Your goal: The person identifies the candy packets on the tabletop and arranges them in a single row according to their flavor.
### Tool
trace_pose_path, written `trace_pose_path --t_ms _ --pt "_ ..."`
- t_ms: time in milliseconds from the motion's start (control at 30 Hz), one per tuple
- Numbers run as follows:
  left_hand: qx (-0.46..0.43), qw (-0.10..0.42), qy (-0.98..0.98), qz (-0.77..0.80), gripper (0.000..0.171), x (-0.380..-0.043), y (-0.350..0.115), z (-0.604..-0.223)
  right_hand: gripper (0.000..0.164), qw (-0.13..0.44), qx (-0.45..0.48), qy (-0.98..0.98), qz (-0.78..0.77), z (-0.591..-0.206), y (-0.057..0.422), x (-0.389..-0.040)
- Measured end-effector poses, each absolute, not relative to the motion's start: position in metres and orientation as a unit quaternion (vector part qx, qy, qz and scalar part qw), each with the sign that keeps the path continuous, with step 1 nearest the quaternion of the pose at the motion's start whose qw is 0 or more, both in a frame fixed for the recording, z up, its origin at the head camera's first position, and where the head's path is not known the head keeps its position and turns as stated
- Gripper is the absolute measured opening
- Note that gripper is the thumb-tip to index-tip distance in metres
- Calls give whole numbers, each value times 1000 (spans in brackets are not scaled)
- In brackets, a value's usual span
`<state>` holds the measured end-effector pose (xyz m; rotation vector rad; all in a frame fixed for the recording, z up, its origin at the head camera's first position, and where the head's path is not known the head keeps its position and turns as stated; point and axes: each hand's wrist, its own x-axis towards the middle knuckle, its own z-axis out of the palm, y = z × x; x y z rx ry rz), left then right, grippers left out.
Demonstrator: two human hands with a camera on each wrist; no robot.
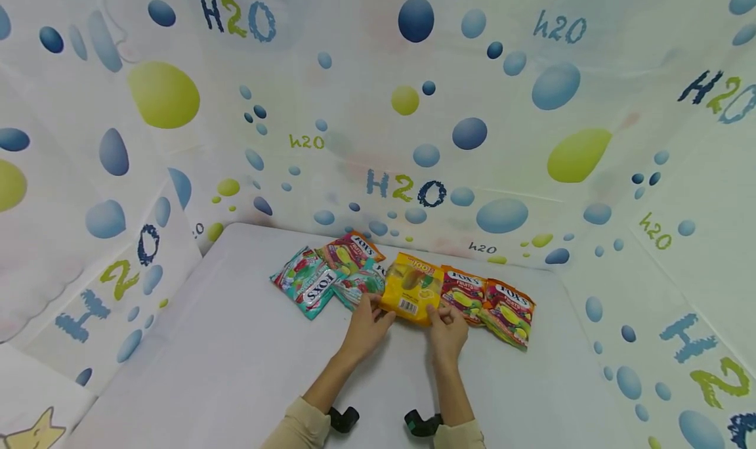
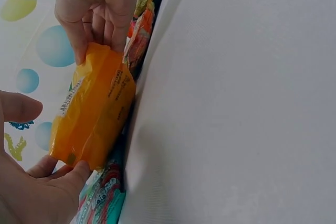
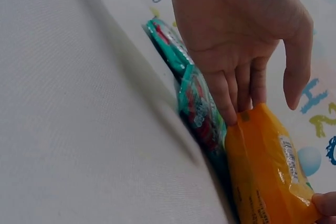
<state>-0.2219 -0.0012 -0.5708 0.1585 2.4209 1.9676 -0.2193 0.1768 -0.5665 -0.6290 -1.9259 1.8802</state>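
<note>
A yellow candy bag [image 1: 412,288] with a fruit picture and barcode is between both hands, overlapping other bags in the head view. My right hand [image 1: 447,334] pinches its lower right corner between thumb and fingers. At the lower left corner, my left hand [image 1: 367,327] touches the bag with extended fingers, its thumb held away from the wrapper. The left wrist view shows the left hand [image 2: 42,192] at the bag's near end and the right hand [image 2: 97,9] at the far end. To the left lie teal Fox's bags [image 1: 310,281]; to the right, red Fox's bags [image 1: 510,311].
Another red Fox's bag [image 1: 348,251] lies behind the teal ones. The white table [image 1: 236,370] meets a patterned backdrop [image 1: 354,107] of blue and green drops behind the bags. Black camera mounts [image 1: 422,424] sit at the wrists.
</note>
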Motion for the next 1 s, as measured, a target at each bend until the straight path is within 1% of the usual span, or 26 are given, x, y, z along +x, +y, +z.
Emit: trace_pose_path --t_ms 233,467,1000 --pt "50 10 762 646 48 -219 -2 -572 29 214 -192 -651 702 -571 175 -220" --pt "61 0 746 663 42 -217 -3 -569 29 233 -165 -619 732 -569 172 -221" --pt "80 -11 724 685 38 -207 -11 -553 27 274 -114 -616 730 -556 165 -214"
